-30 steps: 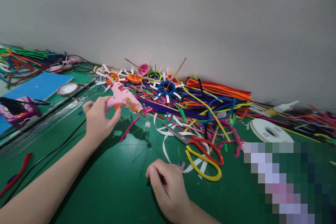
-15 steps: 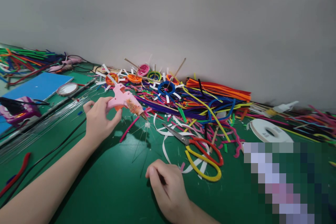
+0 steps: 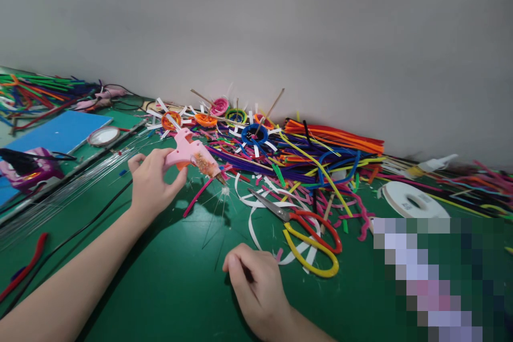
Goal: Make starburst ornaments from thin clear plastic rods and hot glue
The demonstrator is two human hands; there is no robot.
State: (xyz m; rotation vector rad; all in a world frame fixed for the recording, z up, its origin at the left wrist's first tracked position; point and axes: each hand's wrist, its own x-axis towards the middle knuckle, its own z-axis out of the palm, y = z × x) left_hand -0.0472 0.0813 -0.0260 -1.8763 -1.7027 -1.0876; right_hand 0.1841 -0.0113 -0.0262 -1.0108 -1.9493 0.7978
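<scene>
Pink glue gun point(image 3: 196, 156), held above the green table point(image 3: 188, 283), ahead of me and to my left. Nearest to me, my right hand point(image 3: 256, 284) rests by the table surface, its fingers curled inward and the thumb laid along the index finger; whether anything lies inside the curl, I cannot tell. To its right and slightly beyond lie the scissors point(image 3: 286, 217), red and yellow handles toward me, blades pointing away to the left, across a loose white ribbon point(image 3: 251, 223).

Farther out, my left hand point(image 3: 154, 179) grips the gun by its handle, thumb and fingers closed on it. A black cord point(image 3: 92, 222) runs along my left forearm. The principal relation is as follows: the gun's long axis slants from its rear, up and to the left, down to the right, so that the nozzle points away from my left hand. The tip stands just beside a whitish blob point(image 3: 225, 191) with fine strands radiating from it; contact cannot be judged. My left hand is the nearer to the gun; my right lies apart, on the near side of the nozzle.

Beyond are a blue coiled ring point(image 3: 262, 136), an orange bundle of fuzzy stems point(image 3: 332, 136) and the grey wall point(image 3: 256, 26).
</scene>
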